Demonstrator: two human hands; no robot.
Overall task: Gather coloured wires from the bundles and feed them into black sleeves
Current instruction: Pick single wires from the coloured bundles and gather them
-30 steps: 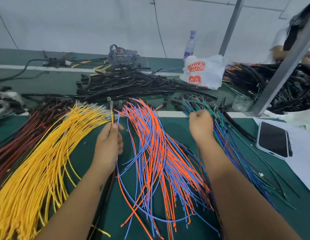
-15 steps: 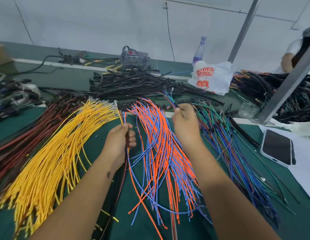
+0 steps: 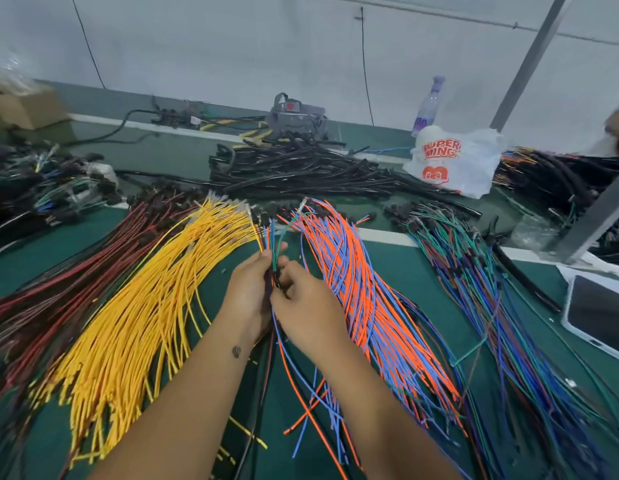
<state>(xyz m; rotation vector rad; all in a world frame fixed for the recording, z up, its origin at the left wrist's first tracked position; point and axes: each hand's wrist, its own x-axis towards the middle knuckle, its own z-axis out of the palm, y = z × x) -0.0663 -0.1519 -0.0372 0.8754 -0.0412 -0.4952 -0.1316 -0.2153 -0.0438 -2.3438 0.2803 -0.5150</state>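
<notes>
Centrally, left hand [image 3: 247,292] grips small gathered wire bunch [image 3: 271,249], fingers curled round it, tips upward. Right hand [image 3: 306,306] touching same bunch just beside, fingertips pinching green wire. Yellow bundle [image 3: 145,306] lower left; orange-blue bundle [image 3: 356,289] right of hands; black sleeves [image 3: 301,171] piled upper centre.

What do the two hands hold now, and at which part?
Both the left hand and the right hand grip one small bunch of thin coloured wires near its upper ends.
</notes>
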